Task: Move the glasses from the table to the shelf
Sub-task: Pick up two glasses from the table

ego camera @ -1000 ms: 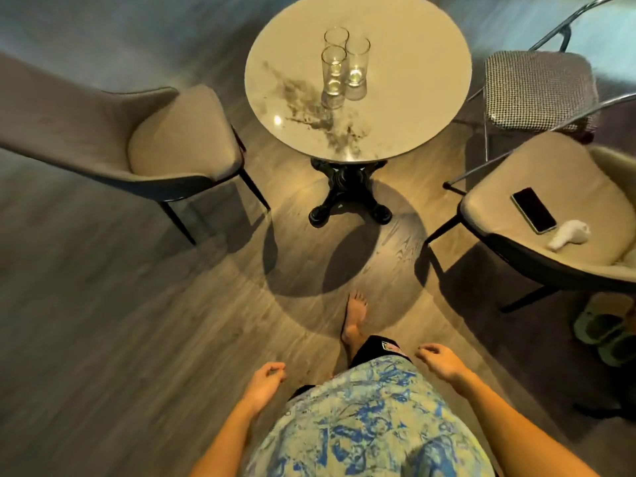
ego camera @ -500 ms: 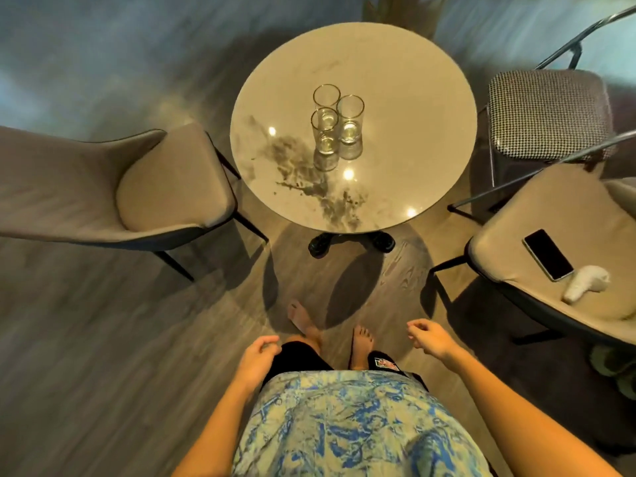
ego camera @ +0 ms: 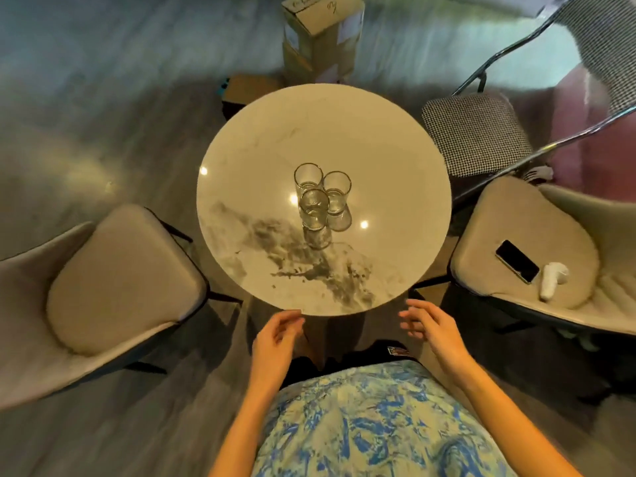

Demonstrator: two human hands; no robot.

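Three glasses point(ego camera: 318, 197) stand clustered at the centre of the frame, near the middle of a round marble bench point(ego camera: 395, 160), rims close enough to touch or nearly so; all are upright and appear empty. A person stands at the bench's near edge, lower centre of the frame, both hands raised toward it. The left hand point(ego camera: 275, 339) hovers just below the rim with its grip spread, fingers loosely curled and holding nothing. The right hand point(ego camera: 430, 325), also empty, has its grip spread likewise, fingers pointing in toward the bench. Neither touches a glass; the cluster sits well apart from both, so a reach across the top seems to come first.

The tight grouping likely means one glass must be lifted clear without knocking its neighbours, the nearest being the obvious start.

At lower left a padded chair point(ego camera: 120, 284) faces the bench. At right a second chair point(ego camera: 516, 235) carries a phone point(ego camera: 517, 265) and a white object point(ego camera: 552, 279). A box point(ego camera: 321, 36) stands at top centre. No shelf is in view, and none of the task looks done.
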